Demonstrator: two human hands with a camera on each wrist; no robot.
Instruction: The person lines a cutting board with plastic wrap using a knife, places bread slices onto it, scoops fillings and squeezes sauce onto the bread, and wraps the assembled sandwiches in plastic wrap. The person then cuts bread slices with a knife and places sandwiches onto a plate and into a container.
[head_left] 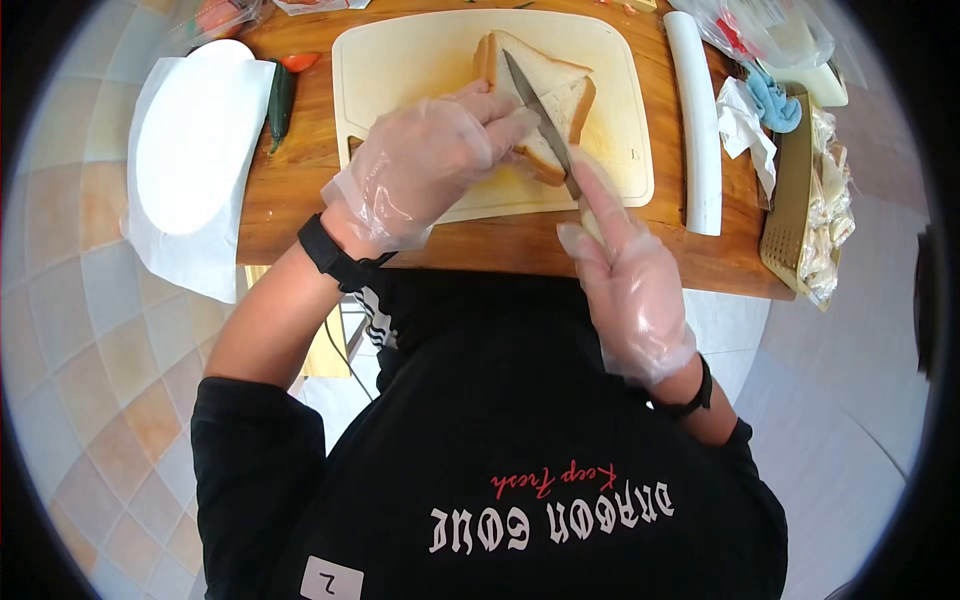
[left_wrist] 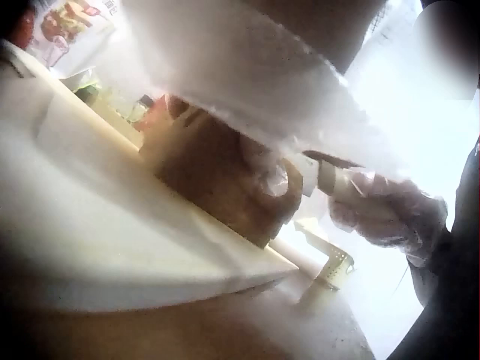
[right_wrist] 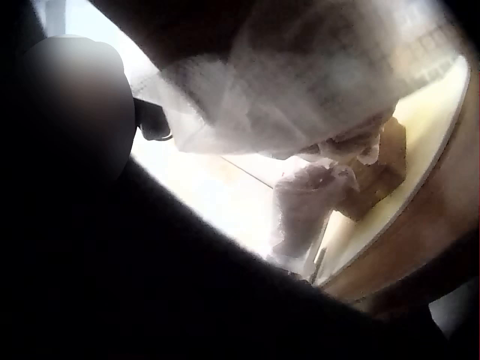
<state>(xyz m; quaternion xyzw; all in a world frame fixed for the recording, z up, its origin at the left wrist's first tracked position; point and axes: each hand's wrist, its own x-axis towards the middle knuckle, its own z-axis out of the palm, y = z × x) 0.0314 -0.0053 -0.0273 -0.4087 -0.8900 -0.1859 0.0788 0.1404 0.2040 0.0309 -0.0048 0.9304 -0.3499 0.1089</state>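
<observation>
A stack of white sandwich bread (head_left: 560, 78) with brown crusts lies on a cream cutting board (head_left: 400, 60) in the head view. Across its top slants the blade of a kitchen knife (head_left: 538, 105), tip pointing away from the person. My right hand (head_left: 635, 290), in a clear plastic glove, grips the knife's pale handle with one finger stretched along it towards the blade. From the left side my gloved left hand (head_left: 425, 165) holds the bread, its fingertips on the top near the blade. The left wrist view shows the thick crusted side of the bread (left_wrist: 217, 172).
Left of the board lie a white oval plate (head_left: 200, 140), a dark green cucumber (head_left: 281, 105) and a piece of carrot (head_left: 299, 62). A white roll (head_left: 697, 130) lies to the right. Beyond it are a blue cloth (head_left: 772, 100) and a basket (head_left: 788, 205) of wrapped items.
</observation>
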